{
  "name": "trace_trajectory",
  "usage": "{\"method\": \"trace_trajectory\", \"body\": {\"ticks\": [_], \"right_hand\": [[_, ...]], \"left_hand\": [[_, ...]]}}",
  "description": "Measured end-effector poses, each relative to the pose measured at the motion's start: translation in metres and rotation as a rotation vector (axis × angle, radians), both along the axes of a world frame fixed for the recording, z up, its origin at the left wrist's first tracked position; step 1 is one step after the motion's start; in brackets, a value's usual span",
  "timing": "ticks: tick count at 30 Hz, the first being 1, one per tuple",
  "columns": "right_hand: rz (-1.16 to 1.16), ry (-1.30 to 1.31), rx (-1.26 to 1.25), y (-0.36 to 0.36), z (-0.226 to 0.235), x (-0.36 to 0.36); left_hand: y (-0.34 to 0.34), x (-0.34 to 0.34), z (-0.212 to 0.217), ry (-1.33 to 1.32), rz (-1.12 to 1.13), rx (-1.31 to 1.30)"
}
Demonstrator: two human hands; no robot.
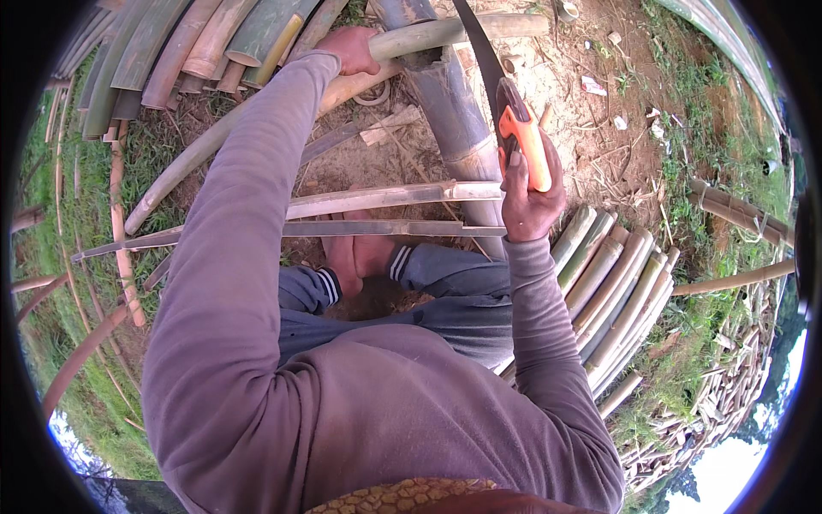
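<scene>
My left hand (349,51) is closed around a pale green bamboo pole (424,36) near the top of the view. My left forearm hides where that pole runs further left. Its other end lies across a thick grey-green bamboo trunk (454,128). In my right hand (533,199) is a handsaw (527,141) with an orange and dark handle, fingers wrapped around the grip. The dark blade points away from me and crosses over the pole; whether its teeth touch the bamboo I cannot tell.
Cut bamboo lengths (184,51) are stacked at the far left, and more pieces (612,291) lie by my right arm. Two split bamboo strips (377,228) cross above my bare feet (364,257). Dry scraps and litter (592,86) dot the dirt at right.
</scene>
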State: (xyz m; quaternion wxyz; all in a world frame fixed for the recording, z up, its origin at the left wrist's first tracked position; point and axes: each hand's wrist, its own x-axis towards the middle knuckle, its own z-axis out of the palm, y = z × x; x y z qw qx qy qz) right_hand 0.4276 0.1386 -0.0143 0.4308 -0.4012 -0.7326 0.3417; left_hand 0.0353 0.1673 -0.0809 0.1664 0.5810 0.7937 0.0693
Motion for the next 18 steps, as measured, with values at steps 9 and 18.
{"method": "trace_trajectory", "body": {"ticks": [9, 18], "right_hand": [[0.146, 0.4, -0.221, 0.07, -0.008, -0.079], [-0.053, 0.216, -0.088, 0.047, -0.006, -0.019]], "left_hand": [[0.004, -0.013, 0.002, -0.225, -0.074, -0.102], [-0.019, -0.01, 0.002, -0.227, -0.056, 0.055]]}}
